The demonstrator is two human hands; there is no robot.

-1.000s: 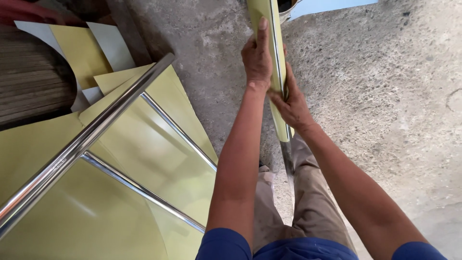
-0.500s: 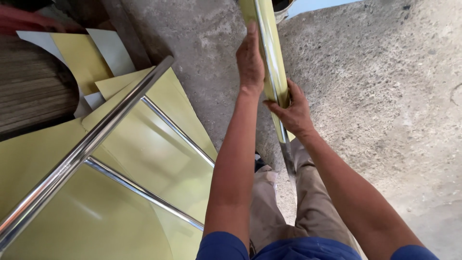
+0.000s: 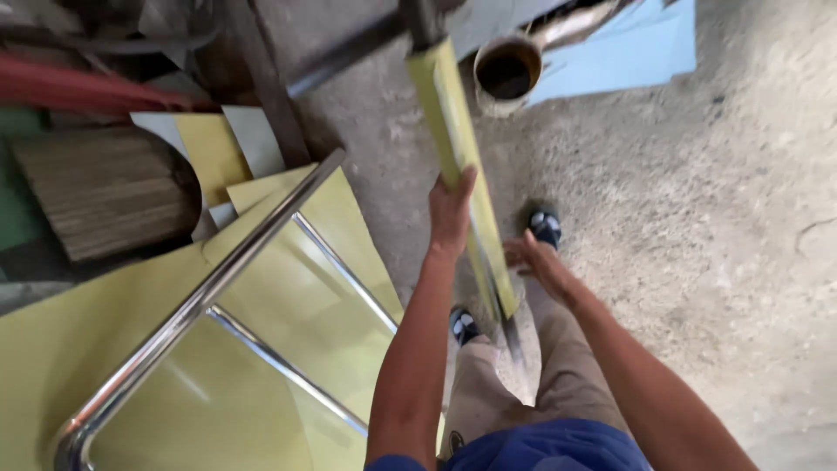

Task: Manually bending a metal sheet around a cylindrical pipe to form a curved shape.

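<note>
I hold a long narrow strip (image 3: 446,113) covered in yellow-green film. It runs from the top of the view down to a bare metal end near my feet. My left hand (image 3: 452,209) is closed round its middle from the left side. My right hand (image 3: 534,260) is lower and to the right, fingers spread, with the fingertips at the strip's right edge. I cannot tell whether they touch it. My dark sandals (image 3: 547,227) stand on the concrete floor (image 3: 697,218) below the strip.
A shiny steel tube frame (image 3: 205,296) with yellow-green film-covered panels (image 3: 261,296) lies at the left. Behind it are wooden boards (image 3: 100,192) and loose sheet offcuts. A rusty can (image 3: 507,71) and a pale blue sheet (image 3: 628,48) lie at the top.
My right hand has let go of the strip and opened beside it. The left hand keeps its grip. More of the floor, the can and my feet have come into view.
</note>
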